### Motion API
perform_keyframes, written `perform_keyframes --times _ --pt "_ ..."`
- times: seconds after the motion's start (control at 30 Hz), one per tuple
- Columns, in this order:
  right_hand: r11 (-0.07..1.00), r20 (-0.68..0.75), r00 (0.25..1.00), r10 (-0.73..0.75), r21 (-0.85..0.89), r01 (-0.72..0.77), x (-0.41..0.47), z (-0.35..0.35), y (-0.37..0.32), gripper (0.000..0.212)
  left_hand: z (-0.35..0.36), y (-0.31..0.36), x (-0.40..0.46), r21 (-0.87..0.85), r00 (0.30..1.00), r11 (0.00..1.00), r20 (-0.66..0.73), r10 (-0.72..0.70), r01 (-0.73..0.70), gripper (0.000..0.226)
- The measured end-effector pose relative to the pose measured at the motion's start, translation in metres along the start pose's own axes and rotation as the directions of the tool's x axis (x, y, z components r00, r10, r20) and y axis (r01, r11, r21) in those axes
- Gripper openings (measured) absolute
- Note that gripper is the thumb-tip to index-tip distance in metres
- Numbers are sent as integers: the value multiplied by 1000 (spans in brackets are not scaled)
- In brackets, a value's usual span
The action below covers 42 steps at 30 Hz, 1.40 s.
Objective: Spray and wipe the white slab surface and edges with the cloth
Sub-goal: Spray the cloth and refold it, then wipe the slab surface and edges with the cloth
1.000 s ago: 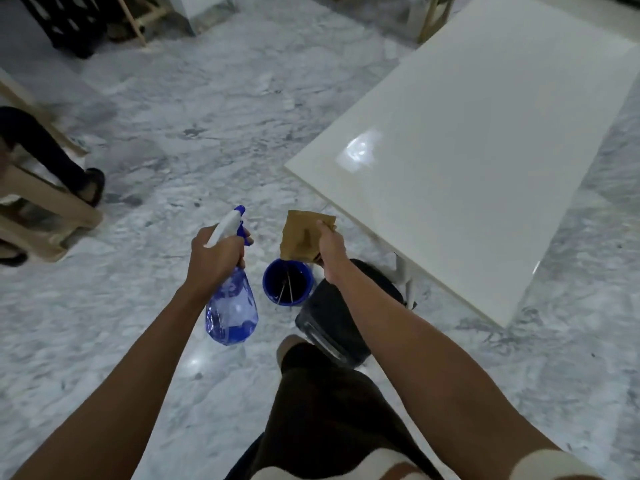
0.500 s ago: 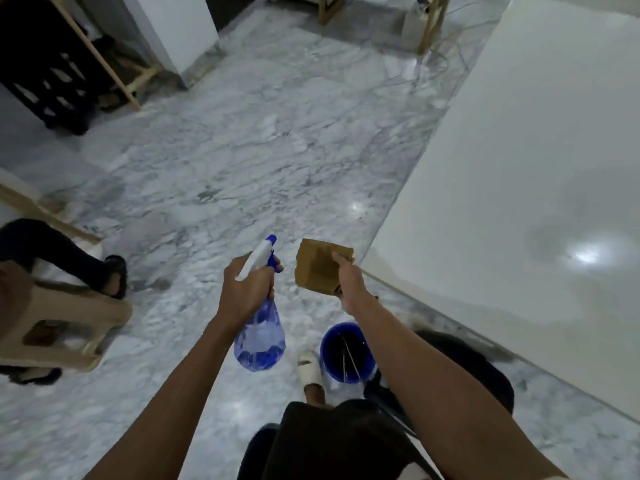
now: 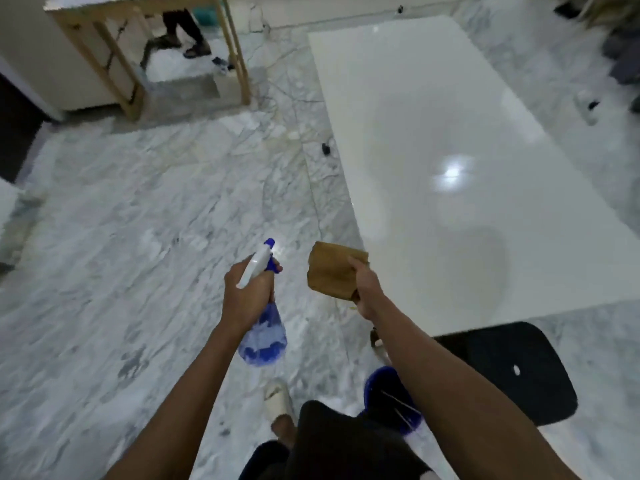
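Observation:
The glossy white slab (image 3: 433, 133) fills the right half of the view, its near corner just right of my hands. My left hand (image 3: 247, 294) grips a blue spray bottle (image 3: 264, 336) by its white trigger head, nozzle pointing up and away. A folded brown cloth (image 3: 330, 270) is pinched in my right hand (image 3: 367, 289), held in the air just left of the slab's left edge. Neither hand touches the slab.
A blue bucket (image 3: 388, 393) stands on the marble floor below my right arm, beside a black stool seat (image 3: 512, 372). A wooden-legged table (image 3: 145, 60) stands at the back left, with another person's legs (image 3: 188, 32) behind it. My sandalled foot (image 3: 277, 398) is near the bucket.
The view has swung up and right, so the slab's full length now shows. Both hands kept hold of the bottle and cloth and came nearer the slab's left edge.

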State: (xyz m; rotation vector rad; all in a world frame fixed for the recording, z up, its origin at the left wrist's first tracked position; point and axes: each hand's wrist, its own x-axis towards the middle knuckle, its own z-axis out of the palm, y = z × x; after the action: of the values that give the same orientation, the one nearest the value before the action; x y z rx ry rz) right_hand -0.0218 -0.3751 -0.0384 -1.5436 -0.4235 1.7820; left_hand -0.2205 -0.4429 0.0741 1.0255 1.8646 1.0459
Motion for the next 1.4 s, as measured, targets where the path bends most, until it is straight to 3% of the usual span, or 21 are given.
perform_keyframes --times 0.13,0.27,0.53,0.63,0.73,0.87,0.93,1.0,1.1,1.17,1.23,1.3,1.4 --pt "968 -180 982 -53 232 95 -5 -1 -19 38 7 18 65 23 971 990 199 129 -136 24" --pt "903 -388 920 -59 373 215 -24 -27 -30 36 33 46 101 -10 868 957 419 268 -291 21" --pt "868 -709 705 -6 347 356 -30 -96 -46 51 146 110 146 -135 622 916 696 359 -378 27" --pt "889 -794 607 -42 247 385 -22 -112 -63 47 199 123 159 -192 536 886 735 415 -422 30" --pt "936 -855 475 -208 -33 350 -13 -121 -74 35 245 128 167 -237 487 871 752 445 -431 32" --pt "886 -806 387 -447 -341 313 -1 -129 -84 35 297 129 175 -265 401 871 806 436 -414 36" --pt "814 -731 358 -581 -523 252 10 -134 -80 37 312 125 177 -266 390 874 814 430 -407 33" --pt "714 -641 392 -660 -697 64 33 -147 -68 36 331 118 181 -272 372 869 821 434 -413 31" --pt "641 -628 583 -516 -734 -225 63 -140 -43 50 349 104 188 -270 332 828 821 464 -491 30" --pt "627 -612 652 -447 -735 -260 68 -122 -30 53 354 98 193 -302 294 788 808 510 -536 36" --pt "630 -619 670 -410 -723 -283 71 -108 -18 56 357 94 199 -357 225 748 803 551 -560 40" --pt "616 -625 693 -358 -716 -328 77 -96 -10 78 358 88 204 -391 184 734 803 567 -555 42" --pt "571 -644 709 -287 -709 -413 85 -82 -3 92 355 84 209 -421 132 722 809 572 -548 46"
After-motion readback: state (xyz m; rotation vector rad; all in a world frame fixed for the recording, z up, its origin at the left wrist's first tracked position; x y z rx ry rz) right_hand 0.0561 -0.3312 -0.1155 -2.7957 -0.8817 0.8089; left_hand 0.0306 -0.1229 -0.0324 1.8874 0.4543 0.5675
